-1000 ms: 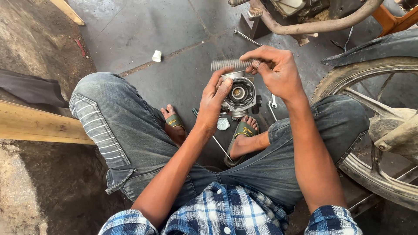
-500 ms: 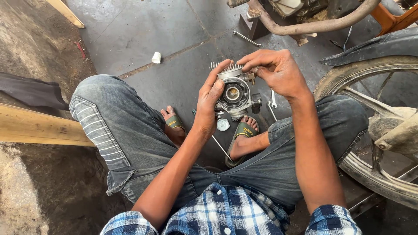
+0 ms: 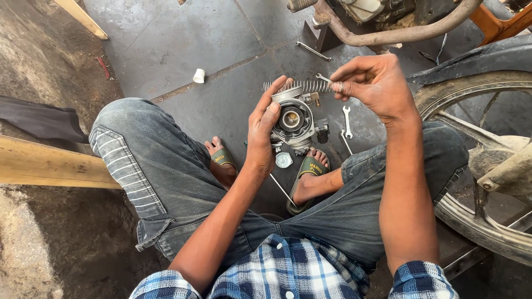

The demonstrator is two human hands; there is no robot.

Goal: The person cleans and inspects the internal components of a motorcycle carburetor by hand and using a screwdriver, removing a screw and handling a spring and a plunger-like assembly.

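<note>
The left hand [image 3: 263,133] has its fingers [image 3: 271,108] wrapped closed around the side of a carburettor body [image 3: 293,119], round bore facing up, held above the floor. The right hand [image 3: 377,86] pinches one end of a coil spring [image 3: 299,86] between thumb and fingertips; the spring runs leftward from those fingers, lying across the carburettor's top edge. A small spanner [image 3: 347,120] lies on the floor below the right fingers.

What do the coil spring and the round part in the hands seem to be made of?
The coil spring, pinched by the right hand, looks like bare steel wire: thin, grey, shiny coils. The round part, gripped by the left hand, seems to be cast metal, probably aluminium: dull silver-grey, with a darker, grimy bore.
</note>
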